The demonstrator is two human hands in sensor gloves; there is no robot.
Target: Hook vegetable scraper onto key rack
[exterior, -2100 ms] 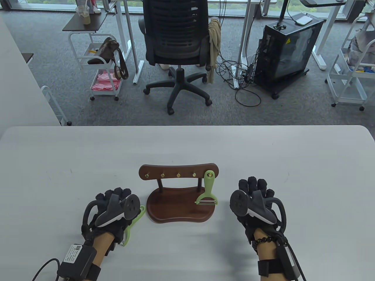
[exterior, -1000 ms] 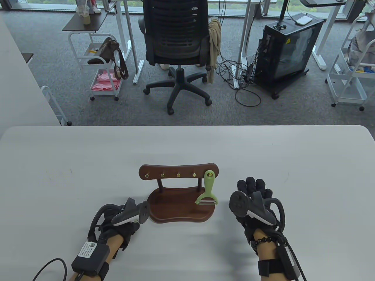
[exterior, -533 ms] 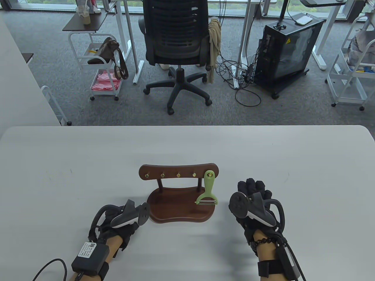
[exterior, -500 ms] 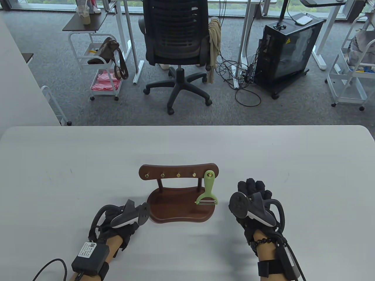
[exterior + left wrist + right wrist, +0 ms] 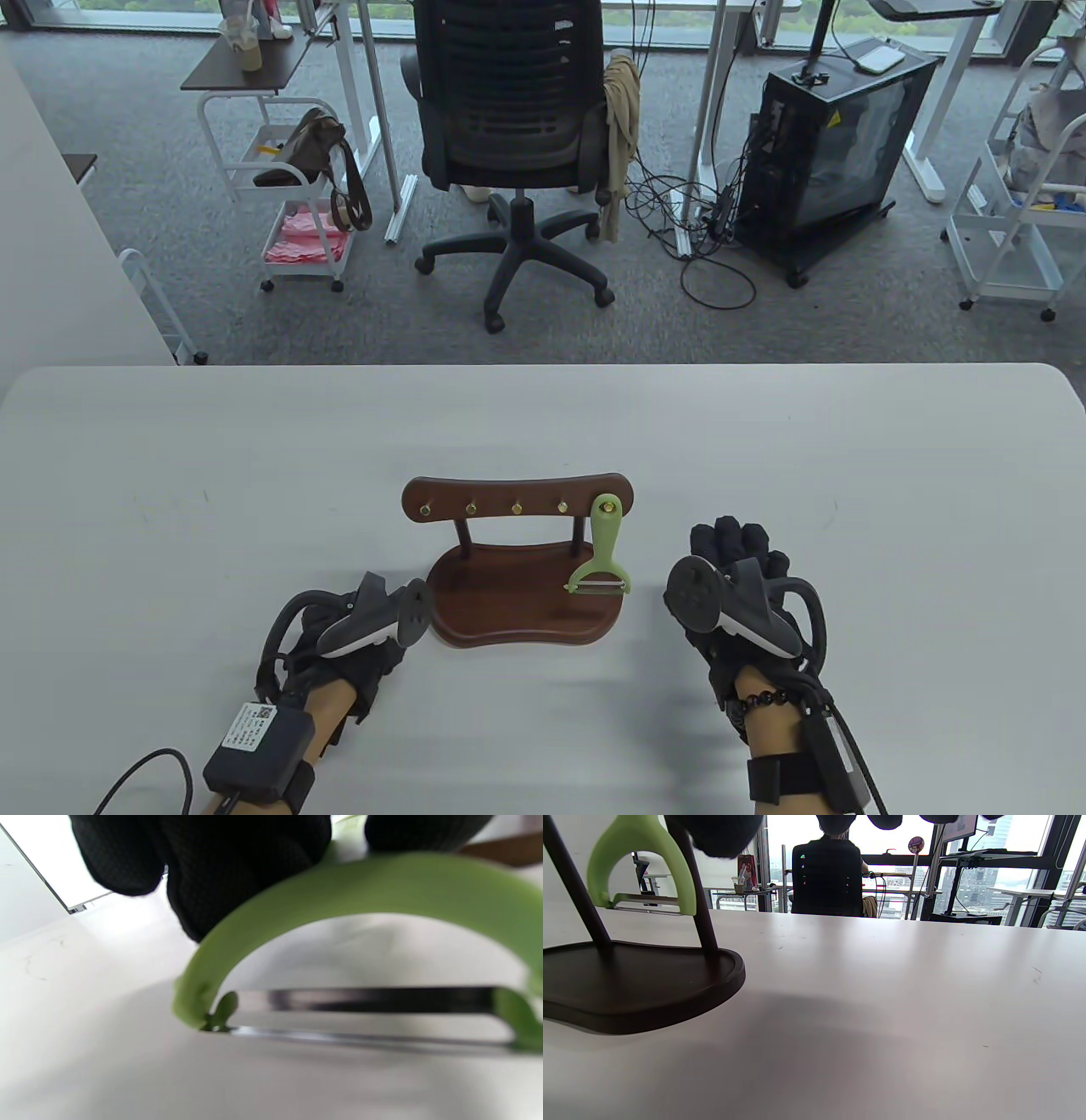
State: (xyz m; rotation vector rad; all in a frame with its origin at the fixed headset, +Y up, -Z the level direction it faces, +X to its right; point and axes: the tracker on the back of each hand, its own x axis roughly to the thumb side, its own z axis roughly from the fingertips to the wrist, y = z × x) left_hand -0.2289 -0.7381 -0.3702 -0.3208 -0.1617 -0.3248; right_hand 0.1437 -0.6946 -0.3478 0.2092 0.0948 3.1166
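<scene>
The dark wooden key rack [image 5: 517, 499] stands on its base [image 5: 509, 607] at the table's middle. One green vegetable scraper [image 5: 604, 552] hangs on the rack's rightmost brass hook. My left hand [image 5: 361, 632] is just left of the base and grips a second green scraper [image 5: 360, 895], head low over the table. This scraper is hidden under the hand in the table view. My right hand [image 5: 738, 577] rests palm down right of the base, empty. The right wrist view shows the base [image 5: 628, 984] and the hung scraper's head [image 5: 640, 861].
The white table [image 5: 764, 441] spreads all around the rack. Several brass hooks [image 5: 471, 508] on the rack's left and middle are bare. An office chair [image 5: 517, 127], carts and a black cabinet stand on the floor beyond the table's far edge.
Since two seconds ago my left hand has turned, closed over the scraper that lay on the table and shifted right toward the base. In the last second hardly anything moved. The right fingers curled slightly.
</scene>
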